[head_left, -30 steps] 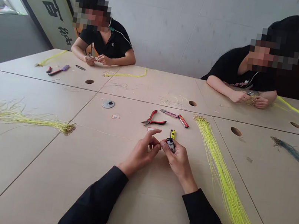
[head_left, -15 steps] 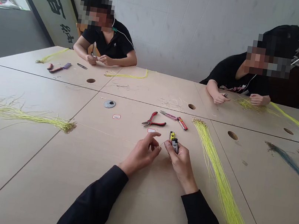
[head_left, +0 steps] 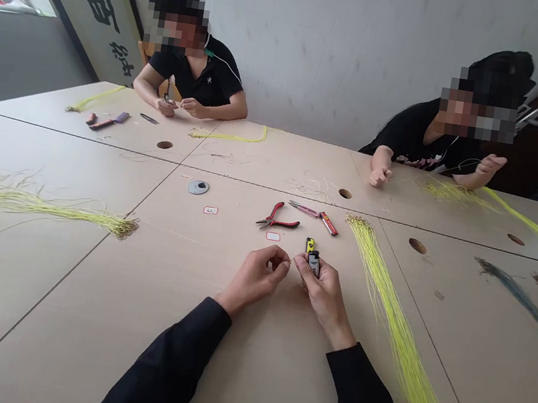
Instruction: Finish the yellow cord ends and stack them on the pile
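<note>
My right hand is closed around a small black lighter with a silver top, held upright just above the table. My left hand is pinched shut on a thin piece of cord whose tip points at the lighter's top. The two hands almost touch at the fingertips. Just beyond them lie a yellow lighter, red-handled pliers, pink scissors and a red lighter.
A long bundle of yellow cords runs along the table to my right. Another yellow bundle lies at the left. Two people in black sit across the beige table, working on cords. A grey disc lies near the table's middle.
My left hand's fingers have closed from spread into a pinch on the cord. The lighter in my right hand stays put. The person at the far right has raised one hand.
</note>
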### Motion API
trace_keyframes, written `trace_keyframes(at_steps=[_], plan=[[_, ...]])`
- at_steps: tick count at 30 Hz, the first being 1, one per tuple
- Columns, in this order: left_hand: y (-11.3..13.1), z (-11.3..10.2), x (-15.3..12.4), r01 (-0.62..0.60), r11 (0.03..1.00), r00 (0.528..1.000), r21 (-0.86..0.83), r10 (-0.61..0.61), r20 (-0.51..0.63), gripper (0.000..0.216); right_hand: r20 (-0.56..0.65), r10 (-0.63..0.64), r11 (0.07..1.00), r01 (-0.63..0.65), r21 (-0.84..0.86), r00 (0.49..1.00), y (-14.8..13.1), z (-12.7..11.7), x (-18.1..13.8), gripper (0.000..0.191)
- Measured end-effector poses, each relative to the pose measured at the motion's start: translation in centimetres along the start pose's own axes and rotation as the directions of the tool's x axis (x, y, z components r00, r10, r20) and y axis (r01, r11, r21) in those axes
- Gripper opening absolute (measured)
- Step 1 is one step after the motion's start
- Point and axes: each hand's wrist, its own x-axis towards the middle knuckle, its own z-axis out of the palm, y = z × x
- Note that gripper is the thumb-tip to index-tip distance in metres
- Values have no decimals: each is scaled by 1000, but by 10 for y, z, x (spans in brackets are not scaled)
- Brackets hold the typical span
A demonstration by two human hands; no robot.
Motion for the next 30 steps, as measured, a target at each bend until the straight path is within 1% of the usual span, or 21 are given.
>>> trace_keyframes(at_steps=[7,14,20,25,30], plan=[[-2,1,1,57,998,998,-41,-57,9,14,12,6,997,-5,-83,1000,-6,0,-2,41],[-3,3,1,108,993,993,-42,-106,41,12,12,7,995,-6,-98,1000,-11,2,-4,41],[-4,4,2,112,992,993,-58,-110,38,11,14,8,996,-7,-88,1000,-9,2,-3,41],[-3,2,3,118,989,993,-88,-117,9,19,-8,21,994,-21,-110,1000,-10,3,-3,43],[-5,1,2,73,995,997,-68,-72,16,27,-26,28,993,-31,-113,999,-10,3,-1,42]])
